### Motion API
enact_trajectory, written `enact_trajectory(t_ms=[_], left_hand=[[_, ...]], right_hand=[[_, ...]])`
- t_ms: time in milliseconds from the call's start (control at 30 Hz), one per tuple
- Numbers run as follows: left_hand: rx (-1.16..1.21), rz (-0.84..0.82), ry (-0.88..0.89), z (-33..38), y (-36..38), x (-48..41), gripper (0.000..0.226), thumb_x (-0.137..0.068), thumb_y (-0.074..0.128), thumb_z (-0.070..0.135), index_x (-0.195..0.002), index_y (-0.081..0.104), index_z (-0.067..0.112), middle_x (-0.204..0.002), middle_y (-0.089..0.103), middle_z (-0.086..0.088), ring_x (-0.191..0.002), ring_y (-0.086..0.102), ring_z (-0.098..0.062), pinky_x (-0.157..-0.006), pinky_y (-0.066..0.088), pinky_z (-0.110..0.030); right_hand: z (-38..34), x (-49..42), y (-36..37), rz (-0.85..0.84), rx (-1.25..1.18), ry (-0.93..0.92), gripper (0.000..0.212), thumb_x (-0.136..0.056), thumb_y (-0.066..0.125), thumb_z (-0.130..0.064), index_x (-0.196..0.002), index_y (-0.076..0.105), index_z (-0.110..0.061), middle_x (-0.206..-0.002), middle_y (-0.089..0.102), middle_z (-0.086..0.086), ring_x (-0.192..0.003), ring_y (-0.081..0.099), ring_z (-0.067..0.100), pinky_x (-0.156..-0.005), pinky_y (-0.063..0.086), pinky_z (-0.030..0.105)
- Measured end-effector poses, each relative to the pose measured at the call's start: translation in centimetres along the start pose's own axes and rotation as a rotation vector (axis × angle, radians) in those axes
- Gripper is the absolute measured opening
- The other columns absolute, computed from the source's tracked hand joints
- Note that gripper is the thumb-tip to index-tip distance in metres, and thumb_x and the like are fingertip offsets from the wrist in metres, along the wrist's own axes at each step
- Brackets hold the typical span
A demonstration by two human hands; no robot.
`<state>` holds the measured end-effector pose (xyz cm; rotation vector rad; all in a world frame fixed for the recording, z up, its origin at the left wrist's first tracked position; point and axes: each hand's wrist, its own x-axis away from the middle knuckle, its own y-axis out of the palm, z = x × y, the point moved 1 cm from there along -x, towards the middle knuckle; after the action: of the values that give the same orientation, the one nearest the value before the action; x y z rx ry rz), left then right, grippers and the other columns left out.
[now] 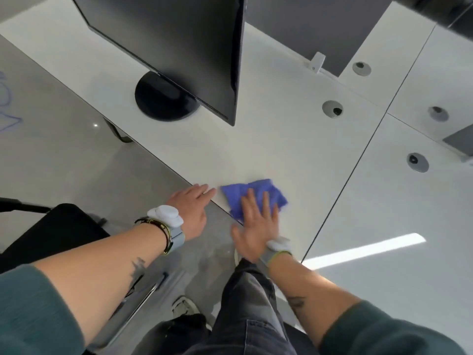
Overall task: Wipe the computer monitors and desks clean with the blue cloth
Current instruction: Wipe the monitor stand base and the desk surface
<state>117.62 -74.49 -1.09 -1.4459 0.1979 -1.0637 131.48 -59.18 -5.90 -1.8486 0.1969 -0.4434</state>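
Blue cloth (pixel 256 192) lies crumpled at the worktop's (pixel 281 139) near edge.
Limp and light, it probably bunches unless pinned flat. The right hand (pixel 256 228) presses it with spread fingers, and the left hand (pixel 195 210), fingers straight, seems to rest on the edge.

We are in an office — white desks (pixel 281 149) set edge to edge, dotted with round cable grommets (pixel 332 109), a dark monitor (pixel 179 47) on its round stand, a grey divider panel (pixel 320 26) behind, a black chair (pixel 51 231) alongside.
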Motion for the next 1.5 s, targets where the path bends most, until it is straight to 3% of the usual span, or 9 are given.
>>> enact_trajectory(t_ms=[233,433,533,633,867,1000,1100,1267,1500], left_hand=[[0.030,0.105,-0.158,-1.2,-2.9,-2.9,0.064,-0.095,0.045,0.021,-0.157,0.026,0.027,-0.164,0.023,0.003,-0.147,0.028,-0.021,-0.116,0.028,-0.036],[-0.001,-0.007,-0.127,1.6,-3.0,-6.7,0.063,-0.099,0.038,0.027,-0.158,0.016,0.026,-0.166,0.013,0.003,-0.151,0.016,-0.020,-0.118,0.023,-0.040],[-0.025,-0.034,-0.195,1.9,-3.2,-7.3,0.063,-0.101,0.036,0.029,-0.159,0.011,0.022,-0.167,0.004,0.002,-0.154,0.006,-0.020,-0.120,0.019,-0.040],[0.029,-0.079,-0.365,0.2,-3.7,-6.9,0.064,-0.103,0.033,0.033,-0.160,0.007,0.018,-0.168,-0.003,0.003,-0.155,0.001,-0.019,-0.122,0.017,-0.040],[0.049,0.014,-0.622,-3.0,-9.7,-4.4,0.046,-0.106,0.032,0.034,-0.101,0.069,0.007,-0.114,0.070,-0.007,-0.100,0.064,-0.025,-0.082,0.045,-0.031],[0.210,0.110,-0.733,-4.2,-16.4,-3.8,0.028,-0.107,0.036,0.023,-0.118,0.057,0.008,-0.119,0.065,-0.011,-0.102,0.062,-0.028,-0.081,0.042,-0.032],[0.530,0.425,-0.881,-4.0,-21.8,-3.5,0.038,-0.095,0.041,-0.004,-0.129,0.050,0.011,-0.112,0.062,-0.013,-0.088,0.057,-0.025,-0.073,0.043,-0.028],[0.891,0.857,-0.752,-2.8,-29.9,-1.5,0.038,-0.092,0.049,0.014,-0.129,0.056,0.020,-0.124,0.054,-0.006,-0.088,0.057,-0.020,-0.066,0.042,-0.024],[1.027,0.751,-0.580,0.8,-34.7,0.0,0.082,-0.074,0.049,0.074,-0.137,0.054,0.023,-0.132,0.059,0.001,-0.122,0.056,-0.026,-0.103,0.049,-0.048]], right_hand=[[-0.9,-4.4,-1.0,-0.015,-0.047,-0.524,0.039,-0.084,0.042,-0.020,-0.116,0.060,-0.005,-0.116,0.061,0.016,-0.089,0.056,0.037,-0.077,0.051,0.045],[15.0,-7.9,-7.4,0.377,-0.264,0.207,0.050,-0.083,0.039,-0.023,-0.121,0.066,-0.004,-0.117,0.062,0.022,-0.101,0.059,0.044,-0.090,0.051,0.045],[18.1,-12.0,-7.7,0.087,-0.050,0.478,0.064,-0.095,0.036,-0.041,-0.155,0.029,-0.020,-0.163,0.018,0.016,-0.146,0.018,0.043,-0.119,0.016,0.054],[12.0,-14.2,-5.0,-0.021,0.050,0.219,0.074,-0.096,0.031,-0.055,-0.159,0.010,-0.024,-0.167,0.000,0.007,-0.152,-0.001,0.036,-0.119,0.001,0.057],[-4.1,-9.8,-0.9,-0.102,-0.061,-0.859,0.037,-0.071,0.066,-0.028,-0.106,0.075,-0.022,-0.124,0.067,-0.003,-0.113,0.066,0.031,-0.091,0.056,0.040],[-2.0,-12.2,-8.3,-0.059,-0.561,-0.316,0.031,-0.077,0.044,-0.008,-0.083,0.068,-0.026,-0.089,0.062,-0.026,-0.075,0.063,-0.002,-0.067,0.043,0.013],[0.0,-16.3,-16.3,0.190,-0.761,0.164,0.033,-0.085,0.052,-0.004,-0.103,0.071,-0.025,-0.095,0.073,-0.010,-0.088,0.066,0.016,-0.073,0.041,0.019],[-3.5,-20.0,-26.8,0.236,-0.959,-0.119,0.047,-0.088,0.043,-0.001,-0.115,0.069,-0.028,-0.100,0.071,-0.002,-0.093,0.065,0.017,-0.083,0.048,0.026],[-8.2,-16.2,-27.1,0.206,-0.849,-0.405,0.053,-0.081,0.046,0.002,-0.119,0.072,-0.023,-0.105,0.067,-0.010,-0.093,0.058,-0.001,-0.081,0.039,0.003]])
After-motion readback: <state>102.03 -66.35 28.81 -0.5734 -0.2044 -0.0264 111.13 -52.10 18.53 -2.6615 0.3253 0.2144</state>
